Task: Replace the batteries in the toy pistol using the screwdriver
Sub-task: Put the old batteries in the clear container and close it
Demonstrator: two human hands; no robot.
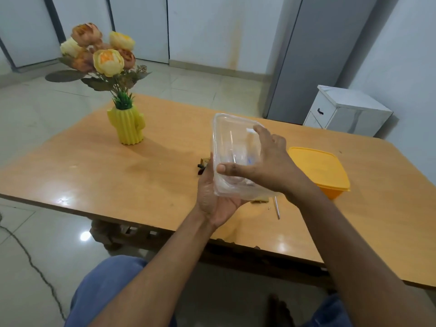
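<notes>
Fetching step, by my reading: left hand (213, 201) cradles a clear box (232, 159) above the worktop (118, 175), right hand (266, 161) grasping its top, next to open it; contents unclear, pistol (203, 165) mostly hidden behind, screwdriver (277, 207) lying below.

The box (233, 156) in the left hand (213, 199) is clear plastic; right of the right hand (266, 161) a box (323, 171) is orange-yellow; the bench (106, 166) is light orange-brown; left, a ribbed yellow vase (128, 125) holds yellow and peach flowers (99, 50).
</notes>
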